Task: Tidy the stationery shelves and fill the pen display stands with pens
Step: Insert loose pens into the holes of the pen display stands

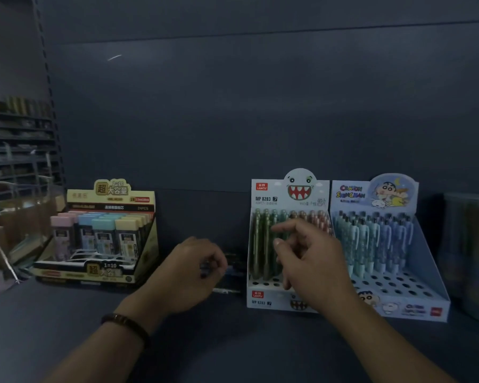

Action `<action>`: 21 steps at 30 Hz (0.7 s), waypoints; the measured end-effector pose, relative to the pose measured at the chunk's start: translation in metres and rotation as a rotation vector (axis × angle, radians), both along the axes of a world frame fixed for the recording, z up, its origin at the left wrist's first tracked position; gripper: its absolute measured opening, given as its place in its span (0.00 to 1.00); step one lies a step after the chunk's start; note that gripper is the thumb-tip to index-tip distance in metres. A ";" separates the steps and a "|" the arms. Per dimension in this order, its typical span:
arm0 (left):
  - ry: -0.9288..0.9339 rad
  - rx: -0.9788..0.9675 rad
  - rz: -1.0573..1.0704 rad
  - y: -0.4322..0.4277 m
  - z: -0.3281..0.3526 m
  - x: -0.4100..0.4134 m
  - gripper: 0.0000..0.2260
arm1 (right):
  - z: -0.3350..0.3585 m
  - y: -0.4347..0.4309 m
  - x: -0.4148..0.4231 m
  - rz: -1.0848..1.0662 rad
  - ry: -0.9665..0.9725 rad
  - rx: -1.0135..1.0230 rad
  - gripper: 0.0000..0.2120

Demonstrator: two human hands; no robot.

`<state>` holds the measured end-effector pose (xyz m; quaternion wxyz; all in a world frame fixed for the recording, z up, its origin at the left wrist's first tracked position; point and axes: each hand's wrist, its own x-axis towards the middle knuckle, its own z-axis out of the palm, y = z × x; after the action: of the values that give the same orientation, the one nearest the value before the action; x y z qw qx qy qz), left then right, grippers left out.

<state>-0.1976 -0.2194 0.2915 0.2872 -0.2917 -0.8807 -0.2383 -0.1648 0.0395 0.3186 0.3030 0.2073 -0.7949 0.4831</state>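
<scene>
Left hand (197, 269) grips dark pens (205, 268), it seems; right hand (313, 261) loose, fingers open, over monster pen stand (263, 298). Filling step; next, pen into free hole.

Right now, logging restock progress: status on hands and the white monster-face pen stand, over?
Left hand grips dark blurred bundle. Right hand open, fingers at white monster-face cardboard pen stand; front holes empty. Nothing blocking.
</scene>
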 end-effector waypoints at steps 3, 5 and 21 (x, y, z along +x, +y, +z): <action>-0.226 -0.062 -0.064 -0.005 -0.003 0.003 0.05 | 0.000 -0.002 0.002 0.011 -0.025 0.024 0.09; -0.285 -0.085 -0.061 -0.007 -0.004 0.002 0.03 | 0.000 -0.002 0.003 0.011 -0.033 0.029 0.09; -0.315 0.513 -0.351 0.030 0.006 0.014 0.06 | 0.003 -0.009 0.009 0.116 -0.048 -0.005 0.05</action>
<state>-0.1839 -0.1891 0.2976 0.1666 -0.3165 -0.7621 -0.5397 -0.1558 0.0301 0.3217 0.2560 0.2408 -0.7873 0.5066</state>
